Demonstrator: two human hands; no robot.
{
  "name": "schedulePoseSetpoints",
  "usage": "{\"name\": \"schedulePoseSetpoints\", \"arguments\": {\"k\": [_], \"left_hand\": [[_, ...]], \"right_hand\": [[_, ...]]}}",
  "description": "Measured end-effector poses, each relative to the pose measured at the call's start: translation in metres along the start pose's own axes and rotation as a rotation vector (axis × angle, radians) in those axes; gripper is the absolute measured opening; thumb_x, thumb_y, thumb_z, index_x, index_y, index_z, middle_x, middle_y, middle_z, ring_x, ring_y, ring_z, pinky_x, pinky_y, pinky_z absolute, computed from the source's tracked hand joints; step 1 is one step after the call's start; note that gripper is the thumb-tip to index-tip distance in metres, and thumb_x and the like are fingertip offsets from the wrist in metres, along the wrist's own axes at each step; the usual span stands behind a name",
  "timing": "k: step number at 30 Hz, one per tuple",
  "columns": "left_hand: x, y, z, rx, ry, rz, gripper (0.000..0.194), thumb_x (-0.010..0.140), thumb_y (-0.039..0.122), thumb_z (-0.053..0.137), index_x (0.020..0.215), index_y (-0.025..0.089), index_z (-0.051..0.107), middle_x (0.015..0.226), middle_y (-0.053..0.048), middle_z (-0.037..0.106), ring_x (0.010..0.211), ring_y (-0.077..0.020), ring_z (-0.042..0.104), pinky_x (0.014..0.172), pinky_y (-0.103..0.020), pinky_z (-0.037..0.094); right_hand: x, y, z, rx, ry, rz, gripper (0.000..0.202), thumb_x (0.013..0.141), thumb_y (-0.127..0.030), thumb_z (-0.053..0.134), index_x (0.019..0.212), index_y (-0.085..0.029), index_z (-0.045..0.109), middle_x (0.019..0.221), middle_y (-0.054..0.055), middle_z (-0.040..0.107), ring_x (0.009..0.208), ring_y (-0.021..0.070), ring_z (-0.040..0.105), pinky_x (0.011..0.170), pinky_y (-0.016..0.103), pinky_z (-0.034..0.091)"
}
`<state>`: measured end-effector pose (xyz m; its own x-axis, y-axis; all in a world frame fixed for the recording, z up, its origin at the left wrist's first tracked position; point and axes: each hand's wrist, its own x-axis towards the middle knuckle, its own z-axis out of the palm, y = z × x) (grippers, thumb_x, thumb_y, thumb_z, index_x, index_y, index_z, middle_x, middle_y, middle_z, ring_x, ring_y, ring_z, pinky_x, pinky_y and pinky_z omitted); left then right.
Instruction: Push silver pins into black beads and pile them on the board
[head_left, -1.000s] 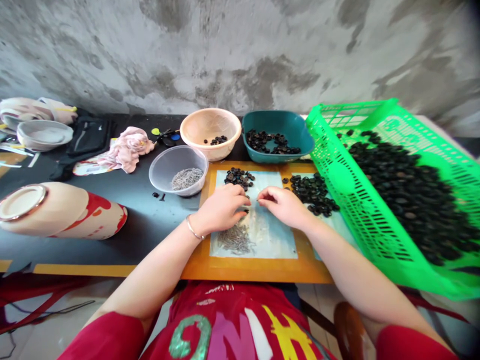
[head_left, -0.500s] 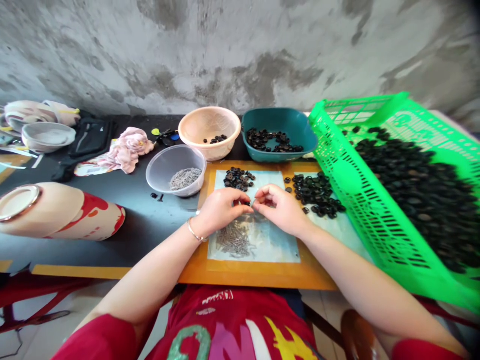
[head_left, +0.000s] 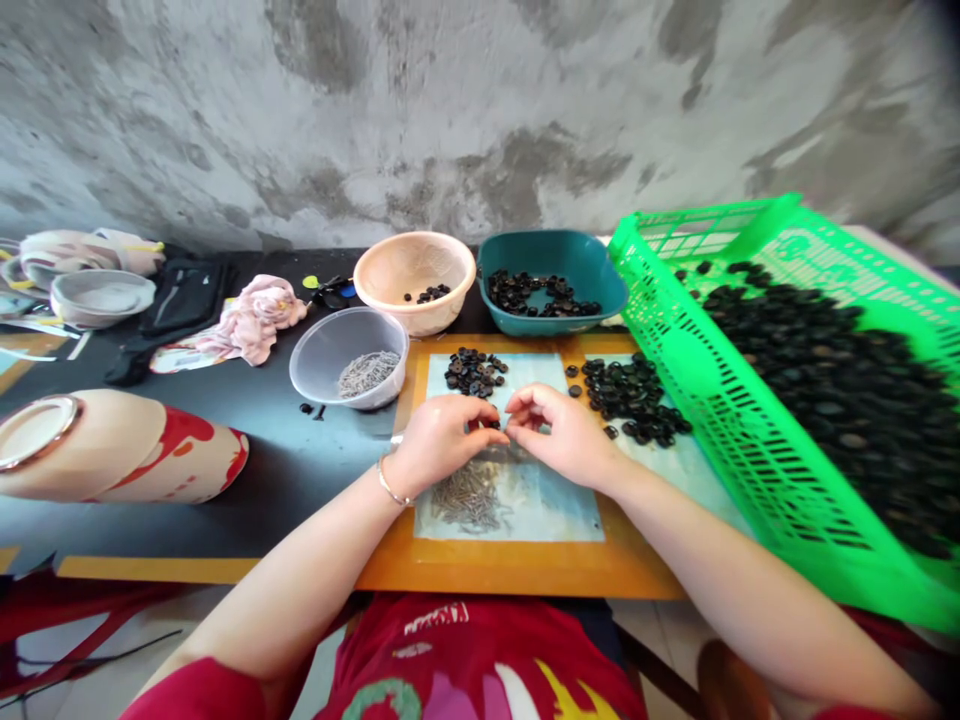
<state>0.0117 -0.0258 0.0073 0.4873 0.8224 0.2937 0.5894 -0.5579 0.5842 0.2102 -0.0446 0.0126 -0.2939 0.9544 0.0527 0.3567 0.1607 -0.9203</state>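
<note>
My left hand (head_left: pixel 448 436) pinches a small dark part, mostly hidden by the fingers, above the pale blue sheet (head_left: pixel 559 505). Fingertips almost touching it, my right hand (head_left: pixel 561 432) is closed too; what it holds is too small to make out. Below my left hand lies a heap of metal pins (head_left: pixel 469 497). Black round parts (head_left: pixel 474 372) are piled beyond the hands, and a second pile of black rings (head_left: pixel 636 398) lies to the right.
A clear bowl of pins (head_left: pixel 304 365), a peach bowl (head_left: pixel 414 318), a teal basin (head_left: pixel 551 323) and a green crate of black parts (head_left: pixel 697 360) surround the orange board (head_left: pixel 517 580). A large cup (head_left: pixel 127 445) and pink cloth (head_left: pixel 262 318) are at left.
The whole scene sits slightly lower in the view. Both hands remain together over the sheet, with the fingers shifted only slightly.
</note>
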Motion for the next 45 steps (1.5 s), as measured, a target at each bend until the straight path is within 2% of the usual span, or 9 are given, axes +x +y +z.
{"name": "schedulePoseSetpoints", "arguments": {"k": [9,14,23,29,33,37,40,43,45], "left_hand": [[-0.002,0.003,0.002,0.094,-0.024,0.076,0.012,0.080,0.030,0.076,0.086,0.021,0.070,0.081,-0.001,0.074,0.075,-0.0187,0.068,0.070,-0.029,0.048],[-0.005,0.005,0.004,0.102,-0.063,0.062,0.010,0.082,0.028,0.074,0.084,0.021,0.068,0.078,-0.001,0.072,0.072,-0.0180,0.066,0.067,-0.028,0.047],[-0.001,0.006,0.004,-0.171,-0.051,-0.060,0.008,0.081,0.018,0.072,0.087,0.022,0.070,0.085,0.000,0.074,0.078,-0.0172,0.067,0.073,-0.029,0.052],[-0.002,0.003,0.009,-0.139,-0.020,-0.024,0.010,0.082,0.015,0.067,0.088,0.022,0.072,0.088,-0.003,0.075,0.082,-0.0199,0.069,0.076,-0.033,0.054],[-0.002,0.006,0.010,-0.200,0.057,-0.130,0.012,0.080,0.021,0.071,0.092,0.022,0.072,0.086,-0.003,0.076,0.079,-0.0200,0.070,0.075,-0.033,0.056],[0.002,0.009,0.010,-0.372,0.073,-0.320,0.013,0.076,0.024,0.074,0.089,0.021,0.073,0.081,-0.003,0.076,0.069,-0.0181,0.069,0.066,-0.032,0.057],[0.004,0.008,0.010,-0.495,0.082,-0.401,0.016,0.073,0.023,0.076,0.088,0.019,0.073,0.078,-0.004,0.076,0.066,-0.0169,0.069,0.061,-0.030,0.057],[0.005,0.007,0.011,-0.545,0.107,-0.409,0.017,0.071,0.023,0.077,0.087,0.019,0.073,0.077,-0.004,0.075,0.067,-0.0166,0.069,0.061,-0.029,0.057],[0.005,0.007,0.011,-0.561,0.124,-0.404,0.017,0.071,0.025,0.077,0.086,0.018,0.074,0.077,-0.004,0.075,0.067,-0.0168,0.069,0.062,-0.030,0.057]], "right_hand": [[-0.004,0.002,0.001,-0.150,0.005,-0.010,0.021,0.080,-0.013,0.060,0.099,-0.022,0.058,0.082,0.000,0.069,0.073,0.0150,0.067,0.069,0.029,0.055],[-0.010,-0.003,0.003,-0.174,-0.002,-0.046,0.022,0.079,-0.010,0.059,0.097,-0.022,0.058,0.082,0.000,0.069,0.071,0.0144,0.067,0.069,0.028,0.055],[-0.005,-0.002,-0.002,-0.143,0.033,-0.029,0.022,0.082,-0.013,0.061,0.102,-0.022,0.060,0.080,0.000,0.070,0.073,0.0151,0.068,0.070,0.028,0.055],[-0.005,-0.001,0.001,-0.110,0.007,-0.019,0.020,0.084,-0.009,0.060,0.099,-0.022,0.062,0.083,0.000,0.072,0.077,0.0153,0.070,0.072,0.028,0.055],[0.001,-0.004,-0.022,-0.240,0.003,0.023,0.021,0.085,-0.016,0.067,0.105,-0.023,0.067,0.089,0.001,0.075,0.080,0.0173,0.071,0.074,0.030,0.054],[0.010,0.006,-0.061,-0.745,0.090,0.004,0.014,0.082,-0.022,0.074,0.095,-0.019,0.071,0.091,0.007,0.073,0.088,0.0251,0.066,0.081,0.038,0.050],[0.015,0.021,-0.078,-0.979,0.070,0.035,0.009,0.081,-0.022,0.074,0.089,-0.018,0.072,0.089,0.010,0.070,0.091,0.0284,0.063,0.083,0.040,0.046],[0.017,0.027,-0.080,-1.010,0.029,0.053,0.004,0.080,-0.020,0.073,0.082,-0.018,0.070,0.084,0.009,0.068,0.088,0.0276,0.062,0.080,0.039,0.046],[0.017,0.024,-0.075,-0.907,0.046,0.056,0.006,0.080,-0.020,0.073,0.083,-0.019,0.068,0.083,0.007,0.068,0.084,0.0256,0.063,0.077,0.038,0.047]]}}
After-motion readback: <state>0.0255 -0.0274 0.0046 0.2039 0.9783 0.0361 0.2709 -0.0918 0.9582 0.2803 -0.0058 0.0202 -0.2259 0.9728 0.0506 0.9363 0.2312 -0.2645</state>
